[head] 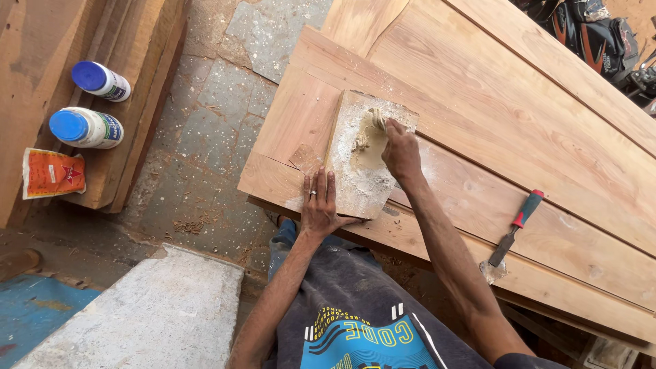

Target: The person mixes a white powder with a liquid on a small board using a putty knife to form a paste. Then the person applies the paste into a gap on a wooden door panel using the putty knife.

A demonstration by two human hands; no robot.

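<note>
Head view, steeply down, close above workbench (478,102)

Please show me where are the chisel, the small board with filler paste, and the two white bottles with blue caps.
chisel (517,227), head view, on its handle.
small board (355,188), head view, on its dusty lower face.
white bottles (87,128), head view, on the nearer bottle's body.

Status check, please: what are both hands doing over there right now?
Left hand flat on filler-caked board. Right hand works putty. Chisel aside, clear.
</note>
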